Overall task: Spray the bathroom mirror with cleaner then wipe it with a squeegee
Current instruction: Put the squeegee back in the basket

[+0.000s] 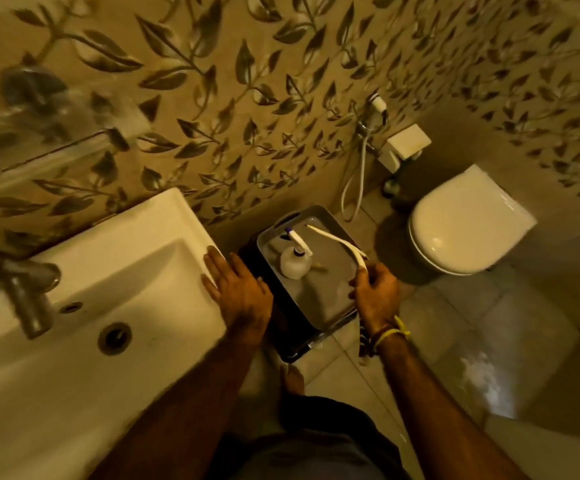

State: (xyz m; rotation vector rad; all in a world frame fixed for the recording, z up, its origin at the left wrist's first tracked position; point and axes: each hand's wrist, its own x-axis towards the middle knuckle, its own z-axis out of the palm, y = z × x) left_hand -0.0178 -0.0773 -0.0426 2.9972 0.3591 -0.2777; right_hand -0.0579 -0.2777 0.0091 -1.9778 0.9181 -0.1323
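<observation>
wall [264, 98]: leaf-pattern tiles, fills the top of the shot, pretty blurry tbh
floor [455, 341]: pale tiles, wet-looking shine twd the right
sink [126, 271]: big white basin on the left w/ a metal tap [22, 299] at its back edge and a drain [114, 338] in the bowl
mirror [39, 133]: above the sink, top left, only a blurred strip of it shows
toilet [461, 226]: white, lid down, right side, well apart from the sink
tray [330, 313]: grey, sits on a dark stand [281, 327] betw sink and toilet, back edge near the wall
hose sprayer [377, 102]: hangs on the wall behind the tray, cord loops down to the floor
left hand [236, 289]: flat and spread on the sink's right edge, fingers open, holding nothing
right hand [377, 292]: at the tray's right edge, fingers pinched on the near end of the squeegee; yellow band on the wrist
squeegee [337, 240]: thin white curved thing, runs from the right hand twd the tray's back edge, can't tell if the far end is touching the tray
spray bottle [293, 261]: white, in the tray nr its back left part, nozzle pointing at the back left corner, just beside the squeegee, not touching it afaict
foot [292, 375]: bare, on the floor in front of the stand
</observation>
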